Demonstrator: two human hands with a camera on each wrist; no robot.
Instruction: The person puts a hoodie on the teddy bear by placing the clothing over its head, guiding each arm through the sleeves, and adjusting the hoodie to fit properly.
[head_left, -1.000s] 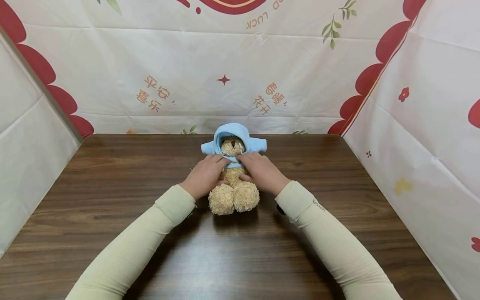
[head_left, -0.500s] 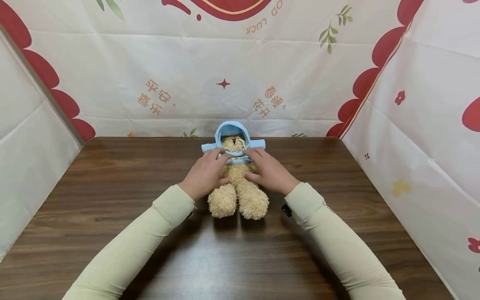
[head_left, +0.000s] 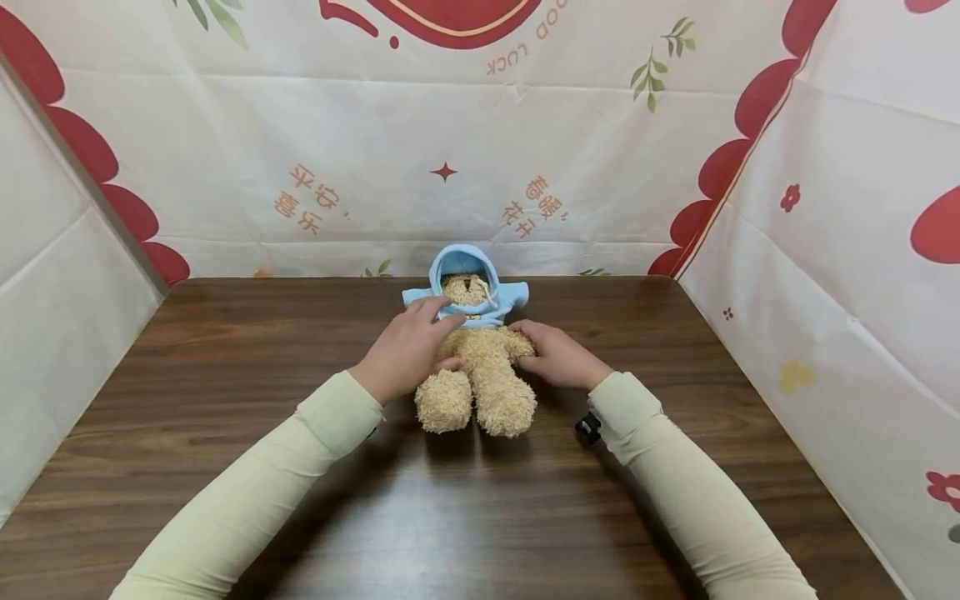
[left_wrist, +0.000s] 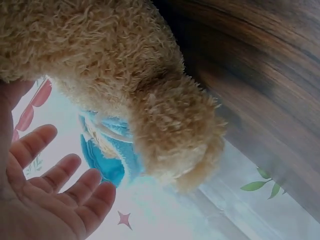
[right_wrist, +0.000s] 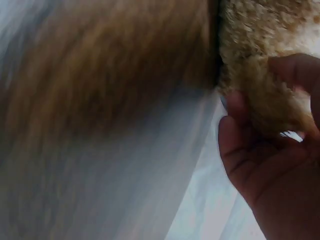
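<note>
A curly tan teddy bear (head_left: 486, 357) lies on its back, feet toward me. A light-blue hooded top (head_left: 511, 297) surrounds its head and is bunched at the upper chest, its short sleeves sticking out sideways. My right hand (head_left: 562, 358) pinches the bear's arm (right_wrist: 260, 95) on the right, thumb and fingers on either side of the fur. Beside the bear's left side, my left hand (head_left: 405, 350) hovers with fingers loosely spread. In the left wrist view, those fingers (left_wrist: 57, 172) stand apart from the blue cloth. The bear's other arm is partly hidden by my left hand in the head view.
The brown wood-grain table (head_left: 247, 375) carries the bear near its far edge. A white printed cloth wall (head_left: 360, 125) rises behind it, and another cloth panel (head_left: 847, 250) stands along the right. A small black device (head_left: 588, 428) sits under my right wrist.
Both hands have left the top's hem. My right hand has moved right and down to the bear's arm, which now shows outside the top. The bear's legs have spread apart.
</note>
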